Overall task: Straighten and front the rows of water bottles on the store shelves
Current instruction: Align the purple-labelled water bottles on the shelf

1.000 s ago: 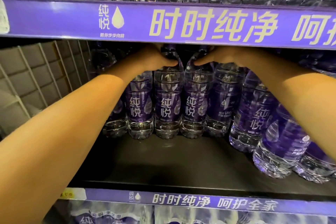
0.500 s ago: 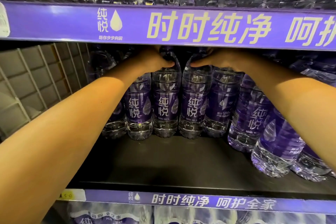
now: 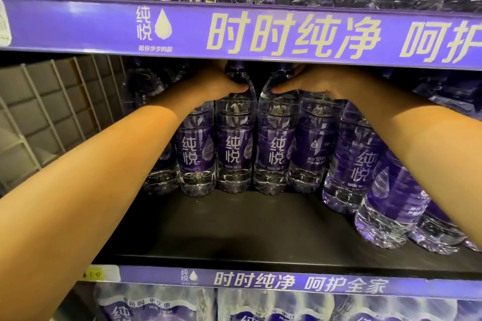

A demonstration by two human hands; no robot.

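Note:
Clear water bottles with purple labels stand in a row deep on the dark middle shelf (image 3: pixel 247 227). My left hand (image 3: pixel 216 81) grips the neck and shoulder of one bottle (image 3: pixel 234 143) just under the upper shelf strip. My right hand (image 3: pixel 310 83) grips the shoulder of the bottle beside it (image 3: pixel 276 146). Both bottles stand upright, side by side, labels facing out. The caps and my fingertips are partly hidden behind the strip. To the right, more bottles (image 3: pixel 388 206) stand nearer the front edge, some with labels turned aside.
A purple price strip (image 3: pixel 260 34) fronts the shelf above, which carries several clear bottles. A white wire divider (image 3: pixel 52 112) closes the left side. The lower strip (image 3: pixel 287 281) has wrapped bottle packs below it. The front half of the middle shelf is bare.
Both hands keep their hold on the same two bottle necks. The two bottles have shifted very slightly; the view has drifted a little.

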